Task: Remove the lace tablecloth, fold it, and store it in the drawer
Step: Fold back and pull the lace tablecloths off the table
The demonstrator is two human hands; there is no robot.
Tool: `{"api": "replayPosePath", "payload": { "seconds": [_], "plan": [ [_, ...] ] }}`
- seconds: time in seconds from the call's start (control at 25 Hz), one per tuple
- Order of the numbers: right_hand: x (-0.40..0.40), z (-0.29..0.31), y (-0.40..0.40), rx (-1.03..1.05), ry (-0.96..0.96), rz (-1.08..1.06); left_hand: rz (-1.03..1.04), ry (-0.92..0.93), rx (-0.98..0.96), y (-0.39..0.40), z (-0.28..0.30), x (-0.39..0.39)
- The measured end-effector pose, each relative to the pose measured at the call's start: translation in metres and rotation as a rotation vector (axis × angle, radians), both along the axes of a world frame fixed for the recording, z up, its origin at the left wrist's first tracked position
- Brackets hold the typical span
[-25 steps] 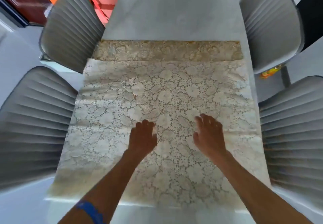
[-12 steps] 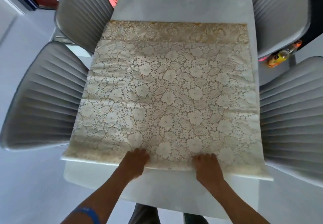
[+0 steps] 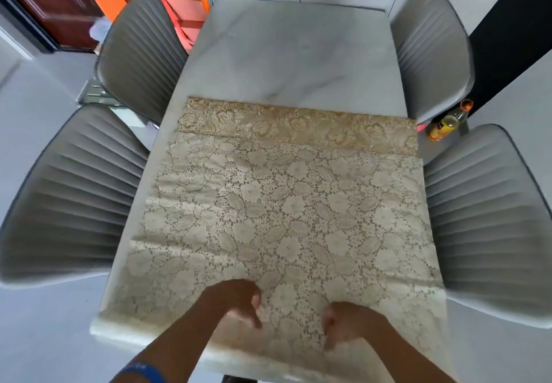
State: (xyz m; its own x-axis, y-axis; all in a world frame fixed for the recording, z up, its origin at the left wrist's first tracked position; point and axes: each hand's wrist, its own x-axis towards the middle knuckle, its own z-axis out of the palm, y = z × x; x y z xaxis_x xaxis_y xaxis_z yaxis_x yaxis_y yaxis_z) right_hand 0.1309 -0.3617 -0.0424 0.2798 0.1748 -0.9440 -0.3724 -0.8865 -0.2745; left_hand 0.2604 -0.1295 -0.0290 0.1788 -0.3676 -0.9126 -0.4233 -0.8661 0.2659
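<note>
Both hands, now curled, pinch the lace tablecloth point(image 3: 286, 218) near edge.

Cream floral lace tablecloth point(image 3: 283, 209), white marble table point(image 3: 292, 53), grey ribbed chairs point(image 3: 74, 191).

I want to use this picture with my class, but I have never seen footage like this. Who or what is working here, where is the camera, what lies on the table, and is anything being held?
No machine is at work: these are a person's two bare hands. The single camera sits on the person's head and looks forward and down, so the arms enter from the bottom edge. A lace tablecloth, already folded over once, lies on a pale marble table; a darker gold band shows along its far side. The left hand and the right hand rest on the cloth's near edge with fingers curled, apparently taking a grip on it, though blur hides the fingertips. Four grey chairs stand around the table, and a bottle is on the floor at right.
</note>
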Motion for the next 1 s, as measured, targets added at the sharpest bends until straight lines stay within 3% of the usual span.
{"api": "replayPosePath", "payload": {
  "seconds": [0.16,0.4,0.64,0.84,1.0],
  "plan": [
    [0.073,0.019,-0.015,-0.164,-0.436,-0.334,0.065,-0.364,-0.205,-0.024,0.012,0.083],
    [0.203,0.004,-0.054,-0.293,-0.785,-0.485,0.04,-0.64,-0.324,-0.078,-0.011,0.205],
    [0.269,-0.032,-0.14,-0.547,-0.883,-0.291,0.015,-0.81,-0.391,-0.141,-0.055,0.273],
    [0.274,-0.043,-0.182,-0.376,-0.786,-0.433,0.109,-0.769,-0.503,-0.139,-0.069,0.289],
    [0.278,-0.042,-0.177,-0.315,-0.788,-0.401,0.164,-0.806,-0.377,-0.111,-0.061,0.293]
  ]
}}
